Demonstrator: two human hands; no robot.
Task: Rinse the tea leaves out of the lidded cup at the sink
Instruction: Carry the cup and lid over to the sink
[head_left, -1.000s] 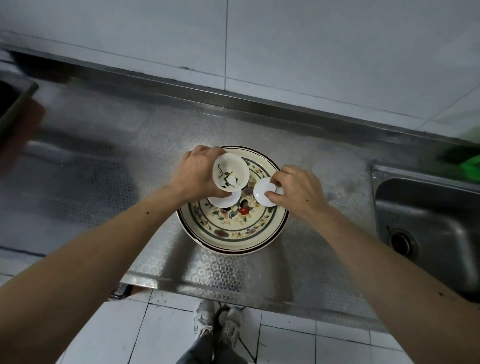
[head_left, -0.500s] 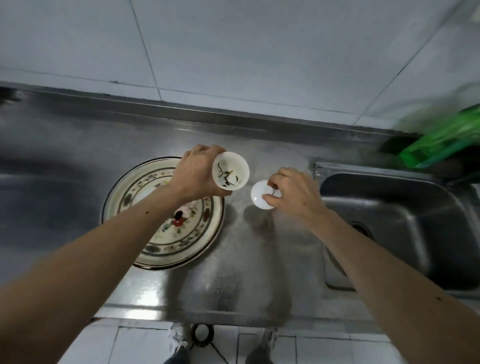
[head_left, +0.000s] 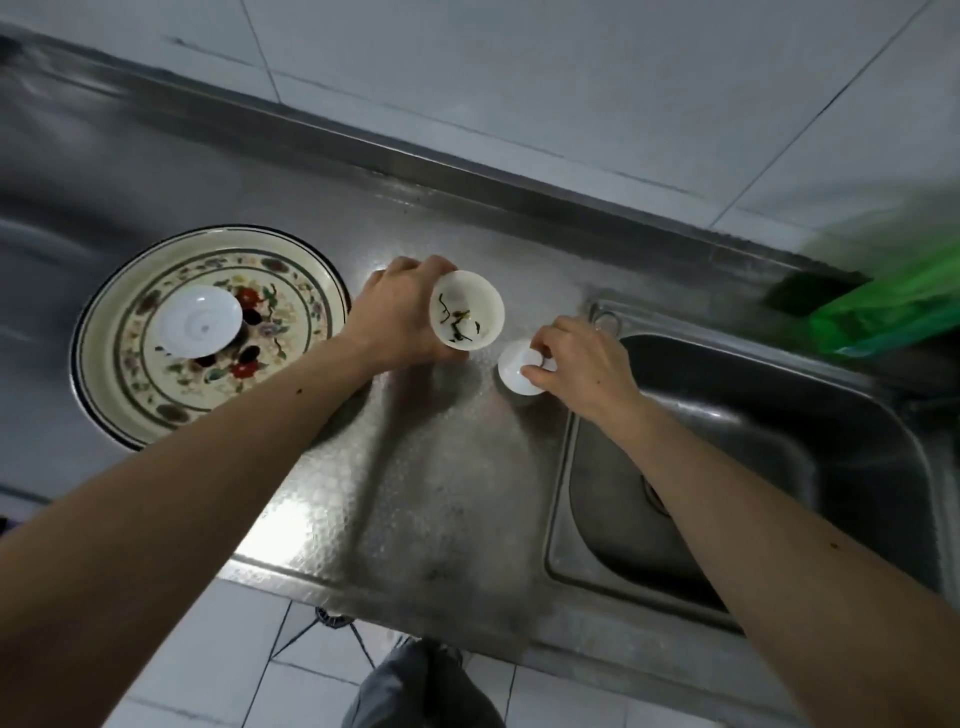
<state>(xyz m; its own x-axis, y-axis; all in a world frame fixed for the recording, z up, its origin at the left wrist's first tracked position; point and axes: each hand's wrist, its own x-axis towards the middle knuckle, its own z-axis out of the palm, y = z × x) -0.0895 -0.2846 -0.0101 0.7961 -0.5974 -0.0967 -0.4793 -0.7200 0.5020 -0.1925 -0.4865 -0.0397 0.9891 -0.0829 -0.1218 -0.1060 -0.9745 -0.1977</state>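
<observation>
My left hand grips a small white cup from the left, above the steel counter. Dark wet tea leaves cling to the inside of the cup. My right hand pinches the white lid by its knob, just left of the sink's rim. The steel sink lies to the right, its drain partly hidden by my right forearm. The white saucer rests on a floral plate at the left.
A textured steel counter spans the space between plate and sink, backed by a raised steel lip and white wall tiles. A blurred green object sits at the sink's far right corner. The counter's front edge drops to a tiled floor.
Both hands carried the cup and lid rightward off the floral plate, closer to the sink. The saucer stayed on the plate. The view shifted right and tilted.
</observation>
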